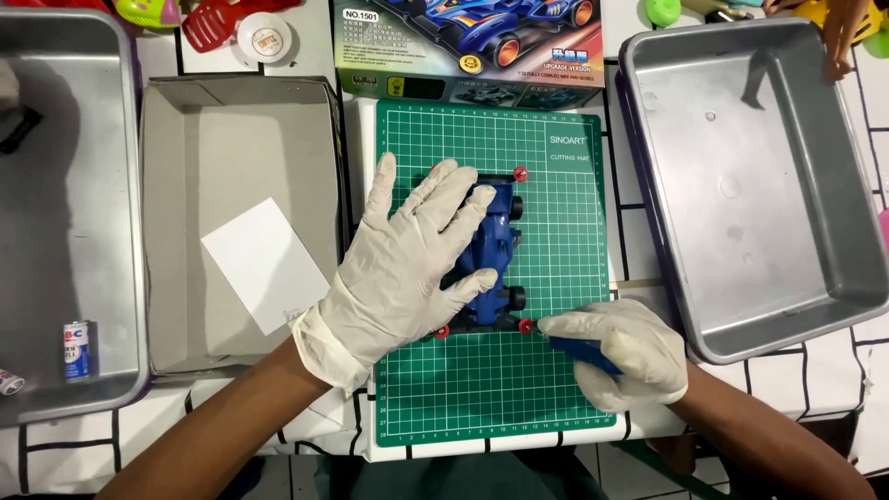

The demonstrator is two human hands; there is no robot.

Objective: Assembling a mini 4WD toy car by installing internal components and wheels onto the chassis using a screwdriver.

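Glossy blue plastic toy car (pixel 491 250); matt green cutting mat (pixel 556 389); dull scuffed metal tray (pixel 833 278); rough grey cardboard box (pixel 231 148)

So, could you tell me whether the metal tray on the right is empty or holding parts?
Empty: the right metal tray shows only its bare, scuffed floor, with nothing lying inside.
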